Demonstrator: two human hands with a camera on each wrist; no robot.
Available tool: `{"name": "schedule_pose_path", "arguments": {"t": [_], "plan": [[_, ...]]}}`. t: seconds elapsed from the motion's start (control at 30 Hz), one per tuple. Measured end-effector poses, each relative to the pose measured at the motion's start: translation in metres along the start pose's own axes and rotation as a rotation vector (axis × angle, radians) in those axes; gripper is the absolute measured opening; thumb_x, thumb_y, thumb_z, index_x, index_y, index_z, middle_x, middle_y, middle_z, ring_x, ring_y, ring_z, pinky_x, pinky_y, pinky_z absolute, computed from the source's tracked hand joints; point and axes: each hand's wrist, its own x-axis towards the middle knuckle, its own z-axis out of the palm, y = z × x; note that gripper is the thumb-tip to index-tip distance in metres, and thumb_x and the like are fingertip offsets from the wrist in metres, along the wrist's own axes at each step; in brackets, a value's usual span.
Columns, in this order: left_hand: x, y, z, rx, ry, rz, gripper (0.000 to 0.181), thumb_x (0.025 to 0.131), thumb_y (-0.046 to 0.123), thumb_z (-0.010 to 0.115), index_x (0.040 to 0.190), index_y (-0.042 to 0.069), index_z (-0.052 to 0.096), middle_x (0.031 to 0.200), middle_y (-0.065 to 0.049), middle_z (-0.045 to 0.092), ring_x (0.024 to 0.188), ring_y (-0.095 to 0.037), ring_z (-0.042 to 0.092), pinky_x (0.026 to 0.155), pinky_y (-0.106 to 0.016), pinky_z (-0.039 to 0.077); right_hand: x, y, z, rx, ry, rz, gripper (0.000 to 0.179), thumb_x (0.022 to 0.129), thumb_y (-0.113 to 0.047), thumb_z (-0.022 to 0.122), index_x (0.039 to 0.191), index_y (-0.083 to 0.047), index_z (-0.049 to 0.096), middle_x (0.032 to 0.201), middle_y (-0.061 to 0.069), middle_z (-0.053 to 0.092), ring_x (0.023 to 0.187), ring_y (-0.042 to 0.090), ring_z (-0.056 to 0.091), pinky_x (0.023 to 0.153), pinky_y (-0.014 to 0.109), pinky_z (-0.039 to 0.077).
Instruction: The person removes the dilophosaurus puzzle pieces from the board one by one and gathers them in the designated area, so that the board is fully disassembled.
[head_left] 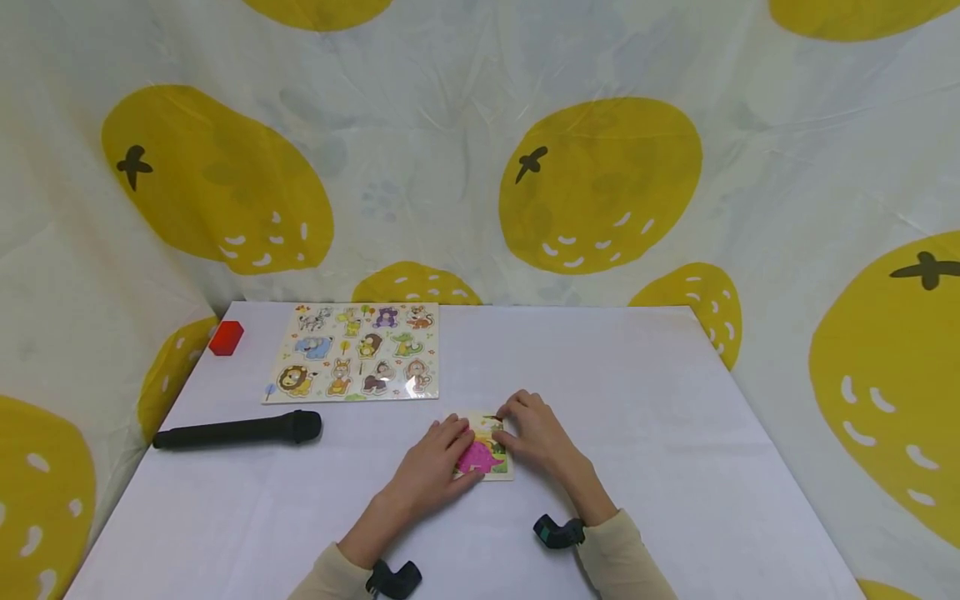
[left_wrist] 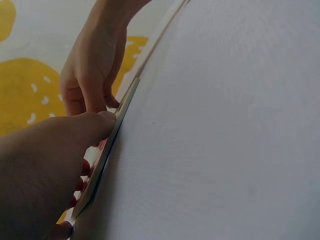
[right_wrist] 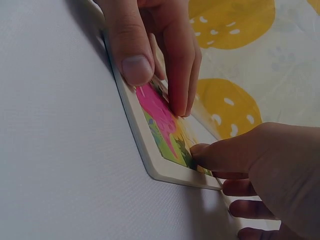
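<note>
Toward the middle of the white-covered surface (head_left: 675, 500), a pale-framed dinosaur puzzle board (head_left: 483, 458) lies between both hands. The left hand (head_left: 432, 463) covers its left side, grip loosely spread, fingertips on the pink picture and thumb on the near rim. At the right edge, the right hand (head_left: 542, 433) bends its fingers, thumb on the picture's corner; whether that grip pinches the board, I cannot tell. Behind and leftward lies an animal peg-style puzzle (head_left: 360, 360), with a black microphone (head_left: 236, 431) before it and a red block (head_left: 227, 338) at its left.
</note>
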Motion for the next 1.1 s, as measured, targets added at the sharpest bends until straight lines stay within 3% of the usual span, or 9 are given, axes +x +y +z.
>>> {"name": "schedule_pose_path", "arguments": {"t": [0.2,0.33,0.53,0.77,0.97,1.1], "plan": [[0.0,0.004,-0.001,0.037,0.021,0.024,0.064,0.096,0.054,0.058,0.14,0.008,0.058,0.15,-0.01,0.051,0.146,-0.026,0.042,0.121,-0.043,0.035,0.0,0.0,0.0,-0.011,0.012,-0.019,0.025,0.083,-0.029,0.081,0.101,-0.014,0.071,0.106,0.003,0.061,0.099,0.024,0.055,0.085,0.041,0.049],[0.001,0.004,0.001,0.083,0.062,0.075,0.057,0.097,0.051,0.058,0.136,0.01,0.061,0.145,-0.008,0.055,0.141,-0.026,0.047,0.119,-0.047,0.038,0.001,-0.001,-0.001,-0.003,0.009,-0.014,0.025,0.083,-0.028,0.081,0.101,-0.014,0.071,0.107,0.004,0.061,0.1,0.025,0.055,0.087,0.042,0.049],[0.002,0.006,0.006,0.119,0.08,0.123,0.044,0.1,0.047,0.056,0.135,0.022,0.064,0.145,-0.007,0.056,0.14,-0.027,0.048,0.115,-0.056,0.04,0.002,-0.002,-0.002,0.017,-0.008,0.015,0.025,0.083,-0.027,0.081,0.102,-0.013,0.071,0.108,0.004,0.06,0.103,0.025,0.054,0.09,0.043,0.048],[0.001,0.009,0.006,0.093,0.093,0.128,0.037,0.1,0.041,0.058,0.133,0.025,0.065,0.143,-0.009,0.056,0.138,-0.03,0.049,0.113,-0.059,0.04,0.001,-0.002,-0.001,0.096,-0.015,0.041,0.024,0.084,-0.022,0.079,0.102,-0.01,0.069,0.108,0.006,0.058,0.107,0.028,0.054,0.095,0.046,0.047],[0.001,0.011,0.005,0.086,0.063,0.107,0.038,0.101,0.043,0.056,0.135,0.028,0.064,0.145,-0.009,0.055,0.141,-0.029,0.047,0.115,-0.058,0.038,0.0,-0.002,0.001,0.162,-0.024,0.021,0.017,0.086,-0.019,0.076,0.095,-0.009,0.066,0.108,0.006,0.054,0.106,0.026,0.053,0.095,0.046,0.047],[0.001,0.011,0.005,0.084,0.06,0.103,0.038,0.101,0.044,0.055,0.135,0.03,0.063,0.145,-0.009,0.054,0.141,-0.029,0.046,0.116,-0.058,0.037,0.0,0.0,0.001,0.144,0.006,0.012,0.019,0.086,-0.016,0.076,0.099,-0.006,0.067,0.108,0.006,0.054,0.104,0.024,0.054,0.095,0.043,0.049]]}}
